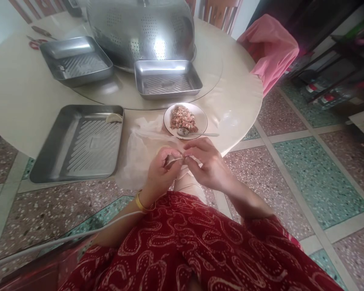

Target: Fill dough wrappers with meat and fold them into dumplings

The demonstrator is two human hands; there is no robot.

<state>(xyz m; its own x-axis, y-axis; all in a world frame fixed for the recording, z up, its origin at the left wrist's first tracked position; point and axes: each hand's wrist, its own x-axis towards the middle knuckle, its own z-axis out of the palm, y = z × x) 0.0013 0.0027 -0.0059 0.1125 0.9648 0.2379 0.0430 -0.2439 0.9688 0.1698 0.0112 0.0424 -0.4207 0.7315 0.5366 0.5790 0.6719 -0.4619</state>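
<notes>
1. Between the two sets of fingertips sits a dumpling [176, 160], pinched from both sides above the table [24, 101] edge.
2. Left hand [160, 174] grips the dumpling's left end, thumb and fingers closed on the wrapper; a yellow bangle [141, 203] rings its wrist.
3. Right hand [206, 165] pinches the right end, fingers curled over the seam.
4. Just beyond the fingers stands a plate [200, 115] of minced filling [182, 117] with a spoon [194, 133] resting in it.
5. Left of the fingers lies a plastic sheet [139, 149], then a tray [79, 143] holding one finished dumpling [113, 118] at its far edge.
</notes>
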